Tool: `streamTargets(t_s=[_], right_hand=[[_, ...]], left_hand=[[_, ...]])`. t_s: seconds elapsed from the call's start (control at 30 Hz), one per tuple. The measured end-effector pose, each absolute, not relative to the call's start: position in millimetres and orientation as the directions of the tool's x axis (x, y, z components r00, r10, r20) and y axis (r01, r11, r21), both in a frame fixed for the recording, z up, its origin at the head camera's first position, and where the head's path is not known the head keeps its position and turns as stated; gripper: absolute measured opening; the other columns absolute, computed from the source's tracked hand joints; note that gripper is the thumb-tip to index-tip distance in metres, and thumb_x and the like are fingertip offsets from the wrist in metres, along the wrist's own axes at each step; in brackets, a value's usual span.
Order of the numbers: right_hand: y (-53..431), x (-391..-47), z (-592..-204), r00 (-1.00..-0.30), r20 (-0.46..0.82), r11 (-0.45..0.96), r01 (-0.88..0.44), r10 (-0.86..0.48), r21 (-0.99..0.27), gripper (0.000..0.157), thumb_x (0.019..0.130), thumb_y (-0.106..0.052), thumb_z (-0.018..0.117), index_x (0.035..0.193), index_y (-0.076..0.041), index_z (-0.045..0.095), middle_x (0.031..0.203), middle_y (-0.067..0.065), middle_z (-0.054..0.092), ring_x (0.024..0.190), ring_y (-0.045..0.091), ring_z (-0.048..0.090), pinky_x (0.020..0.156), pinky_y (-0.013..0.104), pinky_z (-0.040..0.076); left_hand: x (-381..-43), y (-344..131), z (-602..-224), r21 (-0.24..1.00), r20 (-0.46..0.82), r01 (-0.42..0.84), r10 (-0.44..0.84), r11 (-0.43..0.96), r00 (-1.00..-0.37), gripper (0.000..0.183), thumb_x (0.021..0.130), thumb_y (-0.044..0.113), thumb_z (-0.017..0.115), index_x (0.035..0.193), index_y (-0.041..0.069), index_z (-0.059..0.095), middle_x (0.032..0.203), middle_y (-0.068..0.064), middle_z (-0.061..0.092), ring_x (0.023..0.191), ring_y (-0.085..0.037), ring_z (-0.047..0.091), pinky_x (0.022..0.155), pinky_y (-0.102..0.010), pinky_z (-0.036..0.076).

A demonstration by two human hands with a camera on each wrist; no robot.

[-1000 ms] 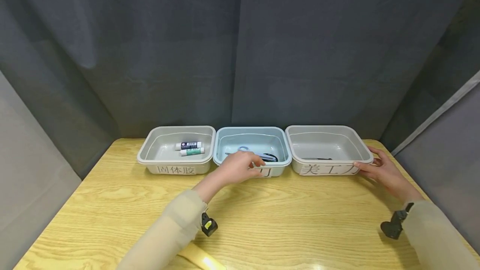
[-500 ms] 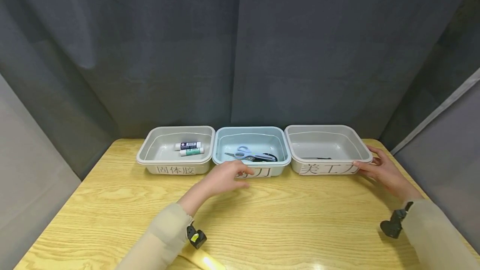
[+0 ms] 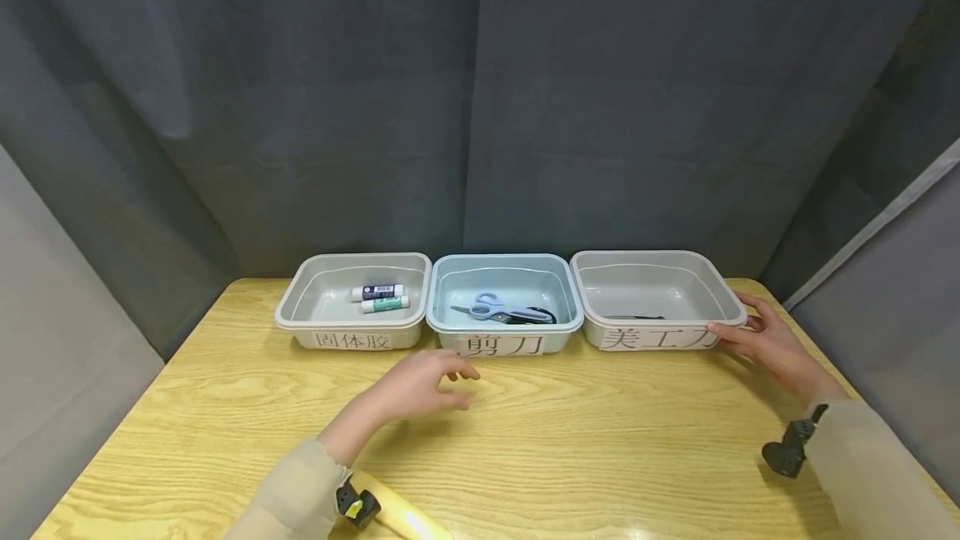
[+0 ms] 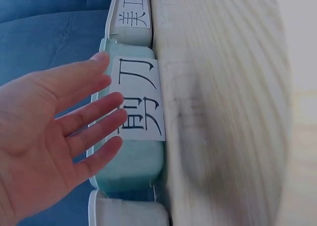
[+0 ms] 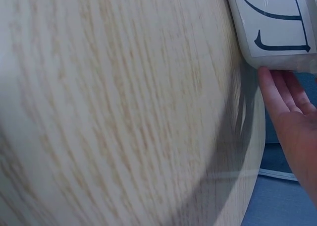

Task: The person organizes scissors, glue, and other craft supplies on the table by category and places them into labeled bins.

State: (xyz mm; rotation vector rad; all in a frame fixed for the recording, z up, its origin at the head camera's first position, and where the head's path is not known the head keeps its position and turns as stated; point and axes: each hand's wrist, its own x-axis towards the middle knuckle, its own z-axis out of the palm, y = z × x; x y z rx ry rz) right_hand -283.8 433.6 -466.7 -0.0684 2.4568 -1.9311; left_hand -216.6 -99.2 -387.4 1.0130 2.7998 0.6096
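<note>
My left hand [image 3: 420, 386] is in the air over the table in front of the pale blue bin [image 3: 480, 273]; its fingers are spread and hold nothing. In that bin lie light blue scissors [image 3: 491, 307] and a black-handled thing [image 3: 542, 315]. At the right, my right hand [image 3: 772, 357] touches the front right corner of a grey bin [image 3: 630, 273], thumb on its front and extended fingers along its side. A dark, slim thing [image 3: 637, 317] shows low inside this bin. Another grey bin [image 3: 315, 290] at the left holds two glue sticks [image 3: 385, 304].
The three labelled bins stand in a row along the back of the wooden table [image 3: 570, 448], before a dark curtain [image 3: 600, 107]. A smooth yellow, elongated thing [image 3: 405, 515] lies at the front edge, partly behind the left wrist.
My left hand has drawn back from over the blue bin, toward the front left, uncovering the scissors and the bin's label. The right hand has stayed at the grey bin's corner.
</note>
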Motion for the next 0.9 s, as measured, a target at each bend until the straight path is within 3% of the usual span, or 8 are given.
streamTargets(t_s=[0.17,0.53,0.73,0.9], right_hand=[[433,-284,-468,-1.000,-0.006,0.299,0.002,-0.013,-0.954,0.078,0.085,-0.021,0.064,0.144,-0.022,0.013,0.111,-0.010,0.045,0.089,-0.005,0.058,0.074,0.019,0.051],[433,-284,-466,-1.000,-0.019,0.315,0.011,-0.024,-0.949,0.078,0.085,-0.024,0.064,0.144,-0.022,0.013,0.117,-0.002,0.043,0.091,-0.004,0.057,0.076,0.021,0.052],[434,-285,-467,-0.999,-0.003,0.279,-0.007,-0.036,-0.960,0.078,0.085,-0.019,0.065,0.144,-0.020,0.014,0.112,-0.008,0.047,0.090,-0.003,0.058,0.075,0.020,0.052],[434,-284,-467,-0.999,-0.001,0.285,-0.010,-0.039,-0.958,0.077,0.085,-0.018,0.064,0.144,-0.021,0.014,0.113,-0.005,0.045,0.090,-0.004,0.057,0.074,0.019,0.052]], left_hand=[[-213,-108,-390,0.404,0.044,0.595,0.634,0.695,-0.772,0.034,0.079,0.031,0.068,0.110,0.018,0.064,0.104,0.006,0.062,0.092,-0.012,0.058,0.080,-0.030,0.046],[-201,-131,-392,0.436,0.048,0.596,0.644,0.674,-0.763,0.034,0.078,0.027,0.070,0.110,0.016,0.064,0.099,0.003,0.063,0.089,-0.013,0.058,0.078,-0.029,0.047],[-191,-143,-395,0.473,0.004,0.563,0.637,0.678,-0.771,0.036,0.078,0.031,0.070,0.111,0.016,0.064,0.101,0.002,0.063,0.090,-0.012,0.057,0.078,-0.028,0.047],[-184,-152,-400,0.492,-0.001,0.553,0.635,0.673,-0.773,0.036,0.077,0.030,0.071,0.109,0.014,0.064,0.098,0.003,0.063,0.088,-0.011,0.057,0.078,-0.027,0.047]])
